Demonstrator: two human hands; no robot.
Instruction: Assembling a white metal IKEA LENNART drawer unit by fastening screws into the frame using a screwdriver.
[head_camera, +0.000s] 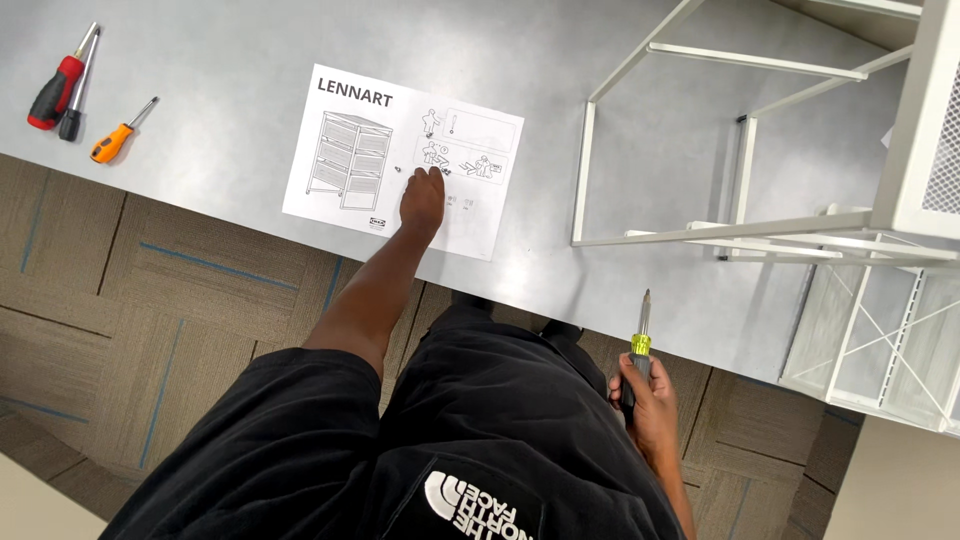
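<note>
Head view, looking down: the right hand (645, 400) is closed in a full grip around the dark handle of a screwdriver with a yellow-green collar and a grey metal shaft (640, 345). The tool's long axis runs almost straight away from the body, tip pointing toward the edge of the grey surface (230, 70), just short of it and over the carpet; the shaft juts out above the fist. The left hand (422, 200) rests fingers-down on a white rectangular instruction sheet (345, 150) with line drawings, lying flat near the surface's near edge. Far left lie a red-handled screwdriver (60, 85), a black-handled one (76, 95) and a small orange-handled one (118, 135). A white metal frame (740, 150) stands at right.
</note>
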